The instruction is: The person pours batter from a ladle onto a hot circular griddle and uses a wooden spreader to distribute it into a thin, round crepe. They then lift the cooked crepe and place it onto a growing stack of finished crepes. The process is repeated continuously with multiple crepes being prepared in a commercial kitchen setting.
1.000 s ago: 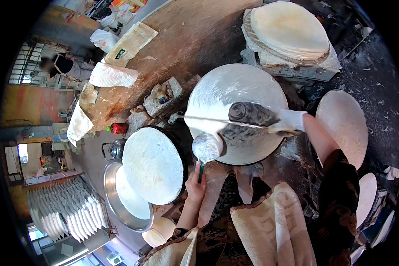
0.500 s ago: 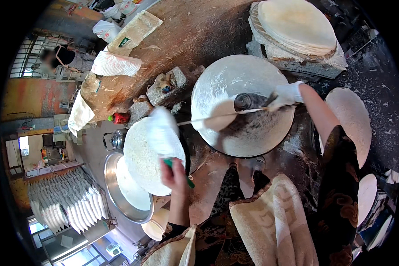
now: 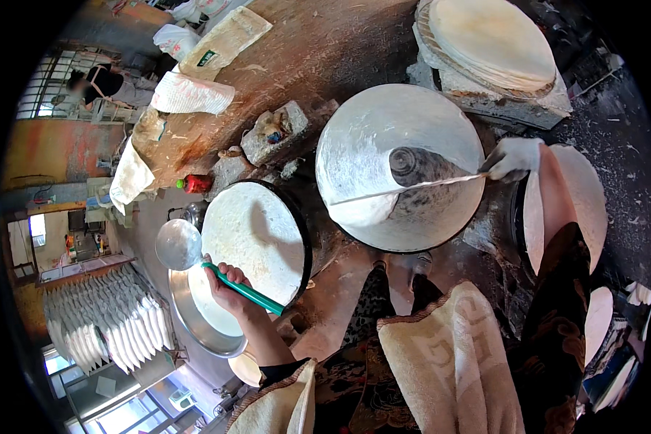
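Note:
My left hand (image 3: 228, 282) is closed around the green handle of a ladle (image 3: 179, 244). The ladle's round, whitish bowl hangs above the far edge of a steel basin (image 3: 231, 350) of white batter. My right hand (image 3: 513, 158), in a whitish glove with grey smudges, grips the end of a thin, pale spreading stick (image 3: 412, 188). That stick lies across a large round griddle (image 3: 362, 123), mostly coated white. A dark wedge with a round dark patch shows beside the stick. Left of it, a second round griddle (image 3: 242, 217) holds a white layer with a shadow on it.
A stack of thin round pancakes (image 3: 495, 43) rests on a block at the far right. More pale rounds (image 3: 575, 202) lie beyond my right arm. A kettle (image 3: 194, 213), a red bottle (image 3: 195, 184) and rubble blocks (image 3: 275, 134) stand behind the griddles. Another person (image 3: 105, 87) is far left.
My left hand and the ladle have swung left, from over the second griddle to the basin. My right hand has moved right, and the stick now slants across the griddle's nearer part.

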A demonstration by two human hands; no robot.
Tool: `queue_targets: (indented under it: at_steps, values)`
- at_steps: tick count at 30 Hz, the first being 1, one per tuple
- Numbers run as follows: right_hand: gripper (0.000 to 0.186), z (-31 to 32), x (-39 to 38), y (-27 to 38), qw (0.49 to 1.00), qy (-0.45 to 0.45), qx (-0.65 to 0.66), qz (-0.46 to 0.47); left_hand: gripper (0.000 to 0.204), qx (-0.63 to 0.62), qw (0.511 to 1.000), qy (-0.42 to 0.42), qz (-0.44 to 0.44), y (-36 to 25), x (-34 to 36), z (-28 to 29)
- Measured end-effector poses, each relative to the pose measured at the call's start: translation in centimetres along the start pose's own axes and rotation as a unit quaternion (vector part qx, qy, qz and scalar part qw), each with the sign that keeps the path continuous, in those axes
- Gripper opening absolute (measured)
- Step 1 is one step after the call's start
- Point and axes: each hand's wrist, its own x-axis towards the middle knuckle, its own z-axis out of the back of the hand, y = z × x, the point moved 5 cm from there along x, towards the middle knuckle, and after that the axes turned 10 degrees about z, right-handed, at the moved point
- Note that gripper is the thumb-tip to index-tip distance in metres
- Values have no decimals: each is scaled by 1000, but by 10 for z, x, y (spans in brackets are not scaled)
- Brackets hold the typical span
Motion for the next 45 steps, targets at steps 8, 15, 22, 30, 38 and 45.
queue_targets:
  at_steps: [8,15,22,30,38,45]
  values:
    - [29,-1,81,71,995,-79,51,23,34,9,997,41,60,25,-6,-18]
    - [26,13,27,31,994,87,-58,-35,38,25,995,75,66,20,-19,-21]
    - [28,8,75,48,1000,-1,-23,4,38,6,996,35,77,30,-40,-28]
    - [28,-7,-34,0,980,-14,-190,-64,34,-37,987,104,114,41,-46,-43]
    - [32,-169,-134,-22,949,-314,5,0,30,23,987,54,146,35,-27,-33]
    - [37,-327,76,69,900,-428,-32,75,29,104,972,68,199,36,-37,-35]
